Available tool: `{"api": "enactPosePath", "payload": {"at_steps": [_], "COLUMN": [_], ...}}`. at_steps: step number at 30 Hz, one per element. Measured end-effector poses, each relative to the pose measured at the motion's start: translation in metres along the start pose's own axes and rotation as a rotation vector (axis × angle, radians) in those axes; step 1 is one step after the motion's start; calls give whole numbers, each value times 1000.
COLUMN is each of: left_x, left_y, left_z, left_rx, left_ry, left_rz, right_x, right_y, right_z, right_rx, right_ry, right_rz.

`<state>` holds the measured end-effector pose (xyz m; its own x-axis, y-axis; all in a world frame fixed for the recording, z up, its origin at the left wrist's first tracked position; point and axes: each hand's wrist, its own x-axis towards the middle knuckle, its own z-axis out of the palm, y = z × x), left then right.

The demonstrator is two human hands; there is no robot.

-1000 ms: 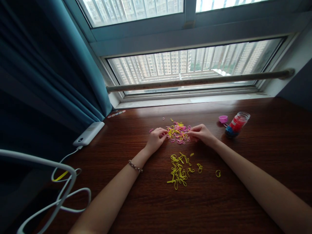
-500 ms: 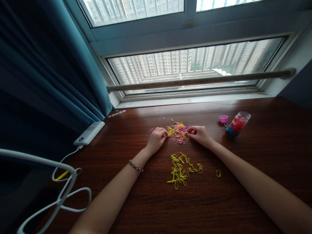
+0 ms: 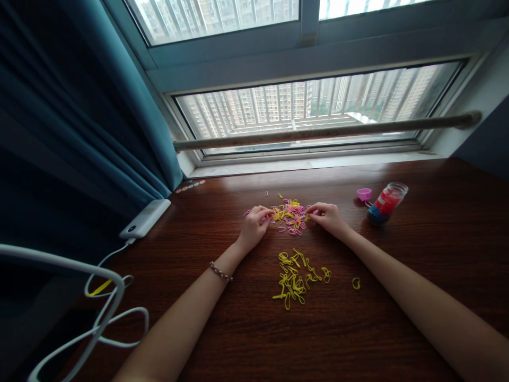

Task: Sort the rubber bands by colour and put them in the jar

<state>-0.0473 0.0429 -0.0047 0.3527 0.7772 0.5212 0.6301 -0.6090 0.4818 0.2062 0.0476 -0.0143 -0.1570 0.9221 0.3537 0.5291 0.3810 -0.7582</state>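
Observation:
A mixed pile of pink and yellow rubber bands (image 3: 293, 213) lies on the brown table between my hands. My left hand (image 3: 254, 225) is at the pile's left edge, thumb and fingers closed together; what they hold, if anything, is too small to make out. At the right edge, my right hand (image 3: 326, 218) pinches a yellow rubber band (image 3: 307, 217) between thumb and fingertips. Nearer to me lies a loose heap of only yellow rubber bands (image 3: 293, 284), with a single yellow band (image 3: 356, 283) apart to its right.
A tilted glass jar (image 3: 387, 203) with red and blue contents stands at the right, beside a pink cap (image 3: 363, 194). On the left are a white power bank (image 3: 145, 218) with a cable (image 3: 115, 276) and a blue curtain (image 3: 131, 106). A window rail (image 3: 318, 132) runs behind the table.
My left fingers have shifted slightly at the pile's edge. My right hand has lifted or drawn back a little, the yellow band at its fingertips. The yellow heap looks the same.

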Motion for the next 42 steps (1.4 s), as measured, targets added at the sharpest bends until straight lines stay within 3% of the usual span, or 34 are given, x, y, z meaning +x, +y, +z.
{"api": "enactPosePath", "payload": {"at_steps": [8, 12, 14, 16, 20, 21, 23, 25, 26, 30, 32, 36, 42], "left_x": [-2, -1, 0, 0, -2, -2, -2, -1, -1, 0, 0, -3, -7], "left_y": [-2, -2, -1, -1, -3, -4, -5, -5, -4, 4, 13, 34, 59], "left_z": [2, 0, -1, -1, 0, 0, 0, 0, -1, -3, -3, -1, -4], "left_rx": [-42, -14, -16, -13, 29, 44, 67, 72, 63, -73, -190, -461, -604], "left_ry": [34, 2, -6, -7, -5, 2, 21, 36, 42, 27, -34, -311, -729], "left_rz": [-135, -94, -69, -55, -55, -60, -71, -77, -80, -94, -102, -125, -14], "right_x": [0, 0, -1, -2, -4, -4, -4, -4, -3, 1, 3, 3, 1], "right_y": [-1, -4, -9, -16, -31, -34, -35, -30, -27, -8, -1, 5, 8], "right_z": [0, 0, -4, -10, -22, -24, -25, -23, -21, -14, -11, -8, -4], "right_rx": [57, 152, 255, 400, 596, 598, 585, 583, 585, 377, 166, -75, -195], "right_ry": [26, 40, -11, -194, -850, -961, -1050, -972, -856, -161, 27, 34, -14], "right_rz": [70, 106, 114, 123, 122, 116, 120, 151, 171, 197, 140, -20, -46]}}
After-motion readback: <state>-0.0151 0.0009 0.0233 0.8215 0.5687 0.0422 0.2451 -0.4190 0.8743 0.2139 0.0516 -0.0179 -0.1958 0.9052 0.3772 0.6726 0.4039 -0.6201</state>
